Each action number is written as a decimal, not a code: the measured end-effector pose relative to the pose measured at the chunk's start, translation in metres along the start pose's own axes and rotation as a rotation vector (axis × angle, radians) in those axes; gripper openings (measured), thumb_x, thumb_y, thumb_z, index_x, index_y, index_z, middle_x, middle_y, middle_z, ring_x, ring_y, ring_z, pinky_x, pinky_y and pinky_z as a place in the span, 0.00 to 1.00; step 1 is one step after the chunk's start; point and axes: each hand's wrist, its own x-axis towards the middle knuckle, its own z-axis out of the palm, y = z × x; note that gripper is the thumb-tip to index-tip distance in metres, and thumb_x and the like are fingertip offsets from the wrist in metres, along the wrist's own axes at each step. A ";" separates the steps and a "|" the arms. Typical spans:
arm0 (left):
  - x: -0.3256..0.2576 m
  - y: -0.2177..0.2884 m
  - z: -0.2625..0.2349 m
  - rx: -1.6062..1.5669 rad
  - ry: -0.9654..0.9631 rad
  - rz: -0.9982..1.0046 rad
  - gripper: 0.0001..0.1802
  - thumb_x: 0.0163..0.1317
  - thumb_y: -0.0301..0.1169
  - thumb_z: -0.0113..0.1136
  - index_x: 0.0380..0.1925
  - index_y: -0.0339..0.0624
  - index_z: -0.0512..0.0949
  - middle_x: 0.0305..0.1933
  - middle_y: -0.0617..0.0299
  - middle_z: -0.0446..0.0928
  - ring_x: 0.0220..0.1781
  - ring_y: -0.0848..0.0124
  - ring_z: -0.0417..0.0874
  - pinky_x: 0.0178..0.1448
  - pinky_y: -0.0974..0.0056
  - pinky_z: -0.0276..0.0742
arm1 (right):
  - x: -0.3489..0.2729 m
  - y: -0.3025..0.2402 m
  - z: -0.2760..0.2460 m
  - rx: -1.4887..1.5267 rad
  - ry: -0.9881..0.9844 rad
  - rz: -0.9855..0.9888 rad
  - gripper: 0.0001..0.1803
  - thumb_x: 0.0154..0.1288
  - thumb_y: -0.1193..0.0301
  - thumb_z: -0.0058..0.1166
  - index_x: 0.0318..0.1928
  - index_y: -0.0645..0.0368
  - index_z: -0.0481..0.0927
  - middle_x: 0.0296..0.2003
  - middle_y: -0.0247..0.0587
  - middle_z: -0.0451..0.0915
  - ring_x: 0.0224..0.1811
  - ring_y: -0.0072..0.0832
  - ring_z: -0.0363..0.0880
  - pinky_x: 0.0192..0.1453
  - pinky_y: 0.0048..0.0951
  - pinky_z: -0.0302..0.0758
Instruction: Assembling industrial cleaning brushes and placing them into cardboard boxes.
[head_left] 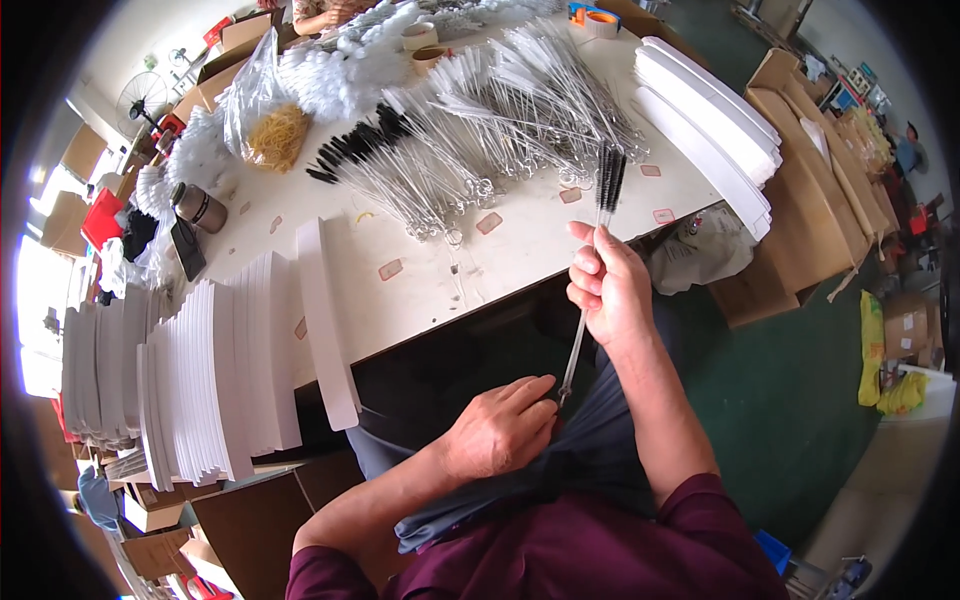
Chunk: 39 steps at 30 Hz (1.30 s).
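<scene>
My right hand (612, 285) is closed round the wire handles of a few thin straw brushes (610, 180), their black bristles pointing up past my fingers. Below, beside the looped ends of those handles, my left hand (500, 425) is curled with its fingertips against the wire; its thumb is hidden. On the table (400, 310) in front lies a row of black-bristled brushes (385, 170), handle loops toward me. A large heap of white-bristled brushes (530, 100) spreads to the right of them.
White card strips stand in stacks (210, 370) along the left edge, with one long strip (325, 325) beside them. More white strips (710, 120) lie at the right edge, near a cardboard box (820, 180). Yellow rubber bands (277, 138) and a bottle (200, 207) sit at left.
</scene>
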 end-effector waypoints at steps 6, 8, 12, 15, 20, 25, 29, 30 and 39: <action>0.054 -0.054 -0.025 -0.013 0.104 -0.287 0.05 0.58 0.21 0.66 0.35 0.35 0.82 0.34 0.51 0.84 0.37 0.56 0.89 0.43 0.59 0.85 | 0.035 -0.035 -0.024 -0.230 0.084 -0.055 0.15 0.82 0.63 0.51 0.50 0.62 0.82 0.25 0.24 0.67 0.19 0.11 0.58 0.19 0.18 0.53; 0.079 -0.083 -0.037 0.070 0.190 -0.364 0.04 0.61 0.21 0.63 0.35 0.36 0.82 0.34 0.51 0.84 0.36 0.62 0.89 0.42 0.61 0.85 | 0.048 -0.038 -0.026 -0.377 0.058 -0.095 0.15 0.82 0.63 0.49 0.50 0.63 0.82 0.23 0.23 0.66 0.18 0.10 0.56 0.19 0.18 0.53; 0.125 -0.147 -0.058 0.287 0.174 -0.462 0.15 0.64 0.29 0.64 0.50 0.37 0.83 0.33 0.49 0.86 0.35 0.58 0.90 0.42 0.58 0.85 | 0.075 -0.024 -0.040 -0.552 0.022 -0.095 0.16 0.82 0.64 0.48 0.47 0.64 0.83 0.21 0.24 0.67 0.17 0.11 0.58 0.18 0.20 0.54; 0.149 -0.160 -0.062 0.472 -0.003 -0.470 0.21 0.64 0.35 0.66 0.57 0.42 0.81 0.39 0.45 0.86 0.42 0.52 0.90 0.48 0.52 0.84 | 0.078 -0.014 -0.037 -0.711 0.034 -0.164 0.17 0.82 0.65 0.48 0.44 0.65 0.84 0.21 0.26 0.71 0.18 0.12 0.63 0.20 0.21 0.58; 0.142 -0.187 -0.052 0.600 -0.113 -0.474 0.12 0.62 0.34 0.65 0.40 0.40 0.77 0.38 0.46 0.81 0.42 0.44 0.85 0.48 0.44 0.81 | 0.085 -0.009 -0.042 -0.912 0.016 -0.222 0.17 0.83 0.62 0.48 0.46 0.64 0.83 0.21 0.24 0.67 0.17 0.11 0.59 0.17 0.19 0.55; 0.122 -0.184 -0.062 0.550 -0.035 -0.503 0.10 0.61 0.30 0.63 0.41 0.39 0.78 0.37 0.48 0.84 0.40 0.46 0.87 0.46 0.47 0.83 | 0.082 -0.010 -0.042 -0.896 0.021 -0.264 0.18 0.81 0.64 0.50 0.40 0.66 0.85 0.18 0.28 0.71 0.20 0.15 0.66 0.25 0.26 0.64; 0.105 -0.183 -0.068 0.476 0.134 -0.569 0.10 0.61 0.28 0.62 0.42 0.39 0.81 0.33 0.49 0.86 0.38 0.50 0.89 0.46 0.52 0.85 | 0.080 -0.008 -0.041 -0.935 0.019 -0.305 0.18 0.81 0.63 0.50 0.40 0.66 0.85 0.18 0.28 0.71 0.21 0.15 0.67 0.25 0.27 0.64; 0.102 -0.183 -0.069 0.482 0.136 -0.572 0.10 0.61 0.28 0.62 0.42 0.39 0.81 0.33 0.49 0.86 0.38 0.50 0.89 0.46 0.52 0.85 | 0.081 -0.008 -0.042 -0.952 0.019 -0.318 0.18 0.81 0.63 0.50 0.40 0.65 0.85 0.18 0.28 0.71 0.21 0.15 0.67 0.25 0.27 0.65; 0.094 -0.183 -0.097 -0.031 0.357 -0.855 0.12 0.60 0.21 0.58 0.42 0.24 0.83 0.27 0.57 0.85 0.25 0.74 0.85 0.31 0.66 0.84 | 0.081 -0.006 -0.042 -0.984 0.019 -0.320 0.19 0.81 0.63 0.50 0.40 0.66 0.85 0.19 0.29 0.71 0.22 0.15 0.67 0.26 0.26 0.65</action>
